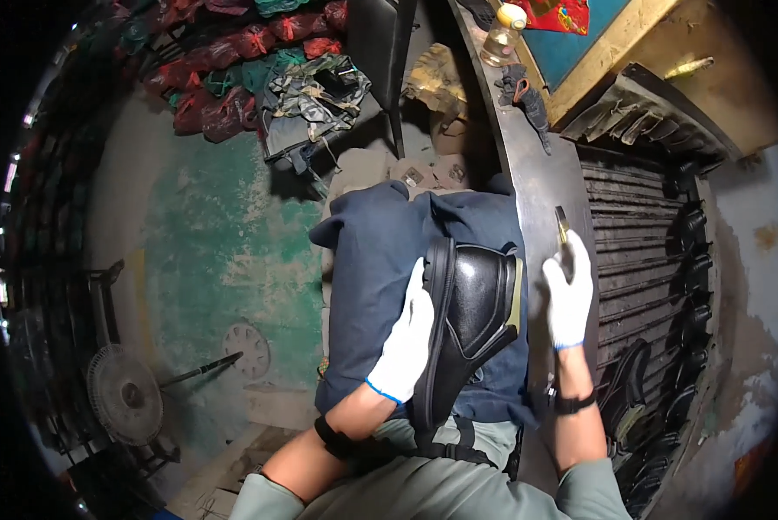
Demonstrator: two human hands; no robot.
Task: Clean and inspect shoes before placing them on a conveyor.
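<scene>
A black leather shoe (478, 295) rests on its side across my lap, its thick sole turned left and its olive-yellow lining showing at the opening. My left hand (406, 340), in a white glove, grips the shoe along the sole. My right hand (571, 290), also gloved in white, is over the dark bench ledge to the right of the shoe, apart from it. Between its fingers is a slim small tool (563, 225) with a dark tip and a yellowish part; its exact kind is unclear. Dark blue cloth (363, 269) covers my legs beneath the shoe.
A dark narrow bench (536, 178) runs along my right, bearing a clear bottle (500, 43) and a dark cloth-like item (528, 100). Beyond it, a slatted rack (632, 225) holds several black shoes. A fan (125, 394) lies left; a chair with camouflage clothing (315, 95) stands ahead.
</scene>
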